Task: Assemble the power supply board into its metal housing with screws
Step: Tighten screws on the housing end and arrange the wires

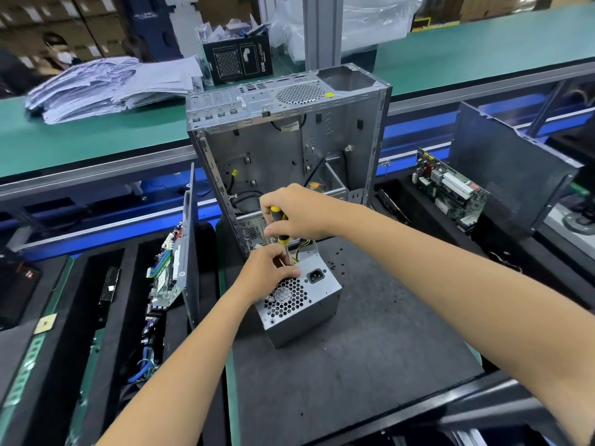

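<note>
**A:** Where is the metal box (302, 304) with the power board inside?

**B:** It is standing on the dark mat (370, 349), just in front of the big open computer case (283, 146). The side with the round holes and the plug socket is turned up.

**A:** What is being held?

**B:** A screwdriver (279, 231) with a yellow and black handle is gripped in the right hand (294, 214), which is closed tight around it. The thin metal tip is pointed down at the top back edge of the box. The left hand (269, 268) is resting on that same edge, with the fingers pinched close beside the tip. A screw may be pinched there, but it is too small to be seen.

**A:** How will the box feel when it is moved?

**B:** It is probably heavy for its size, and hard and stiff. It should not bend. The sheet metal looks smooth, so it could slip, and the edges may be sharp.

**A:** Where should it be held?

**B:** It is best held by the two flat side walls. The holes should be left alone, because a fan is seen behind them. The yellow and black wires (304, 244) at the back should not be pulled.

**A:** Anything else to be careful of?

**B:** Tiny black screws (336, 263) are scattered on the mat beside the box. They could be knocked away easily.
</note>
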